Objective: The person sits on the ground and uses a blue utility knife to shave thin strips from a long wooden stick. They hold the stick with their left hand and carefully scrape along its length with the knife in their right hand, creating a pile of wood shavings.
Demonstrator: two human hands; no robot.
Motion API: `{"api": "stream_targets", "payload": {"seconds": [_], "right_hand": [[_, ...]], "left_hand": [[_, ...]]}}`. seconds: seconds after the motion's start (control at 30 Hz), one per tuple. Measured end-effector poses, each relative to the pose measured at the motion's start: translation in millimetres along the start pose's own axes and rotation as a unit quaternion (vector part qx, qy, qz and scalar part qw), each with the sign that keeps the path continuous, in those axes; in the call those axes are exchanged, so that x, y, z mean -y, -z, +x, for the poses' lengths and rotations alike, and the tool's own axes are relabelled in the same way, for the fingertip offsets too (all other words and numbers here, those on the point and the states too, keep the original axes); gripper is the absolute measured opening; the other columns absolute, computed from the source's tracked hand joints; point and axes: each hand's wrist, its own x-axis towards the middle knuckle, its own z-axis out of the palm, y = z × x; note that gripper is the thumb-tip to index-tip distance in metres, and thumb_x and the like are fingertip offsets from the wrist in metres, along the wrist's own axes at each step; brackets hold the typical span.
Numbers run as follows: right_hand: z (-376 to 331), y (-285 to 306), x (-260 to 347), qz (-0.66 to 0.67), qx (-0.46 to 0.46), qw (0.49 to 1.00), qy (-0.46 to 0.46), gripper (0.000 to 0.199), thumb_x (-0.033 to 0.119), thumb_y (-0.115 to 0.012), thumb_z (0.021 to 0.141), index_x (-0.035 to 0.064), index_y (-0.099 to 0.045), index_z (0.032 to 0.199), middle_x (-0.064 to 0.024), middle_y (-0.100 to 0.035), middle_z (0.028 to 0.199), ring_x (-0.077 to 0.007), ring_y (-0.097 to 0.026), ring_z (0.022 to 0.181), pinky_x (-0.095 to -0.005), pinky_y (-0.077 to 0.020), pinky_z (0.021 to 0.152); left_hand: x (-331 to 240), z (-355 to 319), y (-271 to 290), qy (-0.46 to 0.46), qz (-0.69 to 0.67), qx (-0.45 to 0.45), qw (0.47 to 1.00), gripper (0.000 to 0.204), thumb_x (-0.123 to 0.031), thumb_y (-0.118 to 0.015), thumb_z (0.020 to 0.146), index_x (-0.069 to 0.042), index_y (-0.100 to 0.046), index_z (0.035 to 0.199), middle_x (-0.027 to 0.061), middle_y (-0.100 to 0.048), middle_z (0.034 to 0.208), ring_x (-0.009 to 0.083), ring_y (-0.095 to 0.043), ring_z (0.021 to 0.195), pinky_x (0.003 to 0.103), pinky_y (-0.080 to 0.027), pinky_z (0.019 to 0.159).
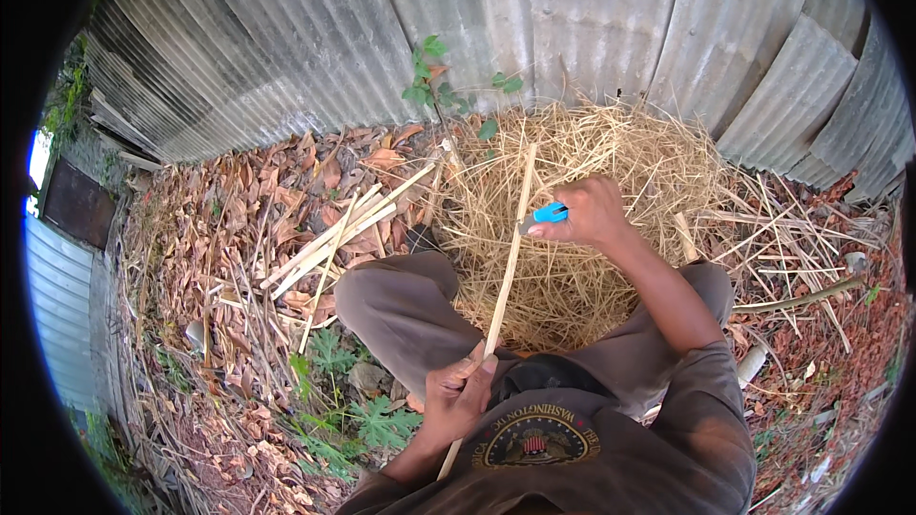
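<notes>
A long, pale bamboo strip [503, 298] slants from beside my torso up and away over the straw. My left hand [459, 391] is closed around its lower part, close to my lap. Further out, my right hand [584, 215] grips a blue-handled utility knife [551, 215]. Its short blade meets the right side of the strip near the far end. Fingers partly cover the knife's handle.
Between my bent legs lies a heap of straw-like shavings [611, 153]. Several split strips [334, 238] rest on dry leaves to the left. A thin branch [801, 296] lies at the right. Corrugated sheets [592, 29] wall off the far side, behind a small green plant [425, 76].
</notes>
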Motion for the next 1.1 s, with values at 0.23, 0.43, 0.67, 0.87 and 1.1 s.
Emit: {"api": "stream_targets", "payload": {"seconds": [0.23, 0.43, 0.67, 0.87, 1.1], "right_hand": [[16.2, -4.6, -31.3, -0.042, 0.069, 0.976, -0.204, 0.080, 0.083, -0.038, 0.077, 0.0107, -0.046, 0.046, 0.0004, -0.039, 0.039, -0.0149, -0.043, 0.037, -0.0326, -0.0340, 0.038], [19.4, 28.7, -66.8, 0.015, -0.002, 0.942, -0.337, 0.081, 0.080, -0.031, 0.083, 0.0077, -0.048, 0.050, -0.0033, -0.042, 0.041, -0.0193, -0.048, 0.041, -0.0361, -0.0382, 0.042], [-9.2, 25.6, 43.9, 0.078, 0.036, 0.996, 0.015, 0.075, 0.081, -0.051, 0.072, 0.0109, -0.042, 0.046, -0.0028, -0.040, 0.041, -0.0206, -0.042, 0.034, -0.0352, -0.0355, 0.038], [-3.7, 22.1, 24.8, 0.036, 0.035, 0.994, -0.095, 0.072, 0.080, -0.055, 0.068, 0.0111, -0.050, 0.048, -0.0042, -0.043, 0.040, -0.0222, -0.049, 0.036, -0.0366, -0.0381, 0.039], [-4.5, 22.5, 32.5, 0.058, 0.043, 0.997, -0.025, 0.073, 0.081, -0.052, 0.070, 0.0110, -0.050, 0.048, -0.0026, -0.040, 0.039, -0.0220, -0.046, 0.035, -0.0364, -0.0381, 0.039]], "left_hand": [[1.9, -8.6, 4.0, 0.017, 0.003, 0.027, 1.000, 0.026, -0.010, -0.054, 0.096, -0.003, -0.061, 0.120, -0.0099, -0.043, 0.057, -0.0016, -0.033, 0.047, 0.017, -0.025, 0.042], [6.5, -15.6, 11.0, 0.024, -0.033, 0.011, 0.999, 0.025, -0.010, -0.055, 0.096, 0.001, -0.062, 0.117, -0.0056, -0.050, 0.058, 0.0000, -0.036, 0.044, 0.018, -0.026, 0.040], [0.2, -3.4, 10.7, 0.003, -0.032, 0.001, 0.999, 0.027, -0.012, -0.051, 0.097, 0.001, -0.061, 0.119, -0.0026, -0.045, 0.048, 0.0022, -0.035, 0.038, 0.020, -0.027, 0.036], [5.6, -1.2, 8.3, -0.006, -0.043, 0.015, 0.999, 0.027, -0.011, -0.050, 0.098, 0.002, -0.060, 0.119, -0.0028, -0.046, 0.051, 0.0016, -0.034, 0.038, 0.019, -0.027, 0.037], [3.6, 2.4, 5.3, -0.003, -0.050, 0.012, 0.999, 0.025, -0.008, -0.049, 0.098, 0.004, -0.059, 0.117, -0.0037, -0.048, 0.056, -0.0001, -0.034, 0.043, 0.018, -0.025, 0.040]]}}
